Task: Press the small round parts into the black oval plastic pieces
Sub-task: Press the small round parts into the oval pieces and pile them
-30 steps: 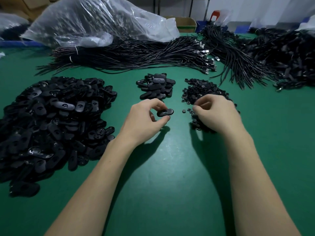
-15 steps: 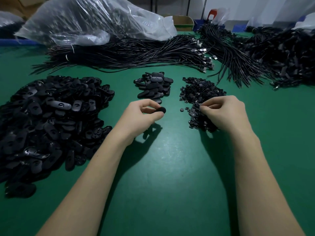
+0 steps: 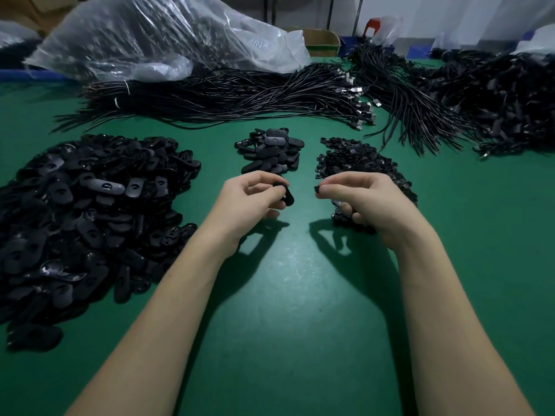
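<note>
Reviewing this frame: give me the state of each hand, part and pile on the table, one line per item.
Left hand: fingers curled, gripping an oval piece.
Oval piece: held above the table, tilted.
Right hand: pinching a small round part.
Small round part: held apart from the oval piece, not yet pressed in.
Large oval pile: loose heap, left.
Small oval pile: stacked, centre.
Round parts pile: loose heap beyond the right hand.
Plastic bag: crumpled, lying over the cables.

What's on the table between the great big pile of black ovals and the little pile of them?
Nothing: only bare green table lies between the big pile and the small pile, as the head view shows.
</note>
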{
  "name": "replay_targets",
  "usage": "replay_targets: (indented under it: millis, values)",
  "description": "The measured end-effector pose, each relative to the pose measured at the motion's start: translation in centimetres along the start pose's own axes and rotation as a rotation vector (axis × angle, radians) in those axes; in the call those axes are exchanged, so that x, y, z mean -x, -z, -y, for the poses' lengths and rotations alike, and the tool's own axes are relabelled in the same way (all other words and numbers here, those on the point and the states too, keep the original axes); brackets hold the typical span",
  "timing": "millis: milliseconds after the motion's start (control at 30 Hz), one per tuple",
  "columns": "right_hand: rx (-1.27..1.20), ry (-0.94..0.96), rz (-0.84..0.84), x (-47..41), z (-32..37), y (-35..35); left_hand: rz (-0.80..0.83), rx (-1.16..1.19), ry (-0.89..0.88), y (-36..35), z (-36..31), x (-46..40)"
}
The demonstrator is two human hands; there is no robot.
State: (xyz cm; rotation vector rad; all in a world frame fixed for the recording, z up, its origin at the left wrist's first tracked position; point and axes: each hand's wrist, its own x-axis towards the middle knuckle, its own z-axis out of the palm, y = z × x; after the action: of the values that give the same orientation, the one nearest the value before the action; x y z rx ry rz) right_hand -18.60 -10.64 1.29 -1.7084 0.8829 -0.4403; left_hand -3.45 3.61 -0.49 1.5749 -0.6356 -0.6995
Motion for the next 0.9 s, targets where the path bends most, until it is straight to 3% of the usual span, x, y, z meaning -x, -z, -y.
replay_targets:
  millis: [333,900]
  values:
    - [0.04,0.074,0.026,-0.1,0.7,-2.8,-0.013,0.021,0.063,-0.1,-0.2,-0.1]
    - [0.103,0.185,-0.097,-0.4,1.0,-3.2,0.031,-0.06,0.082,0.8,-0.4,-0.3]
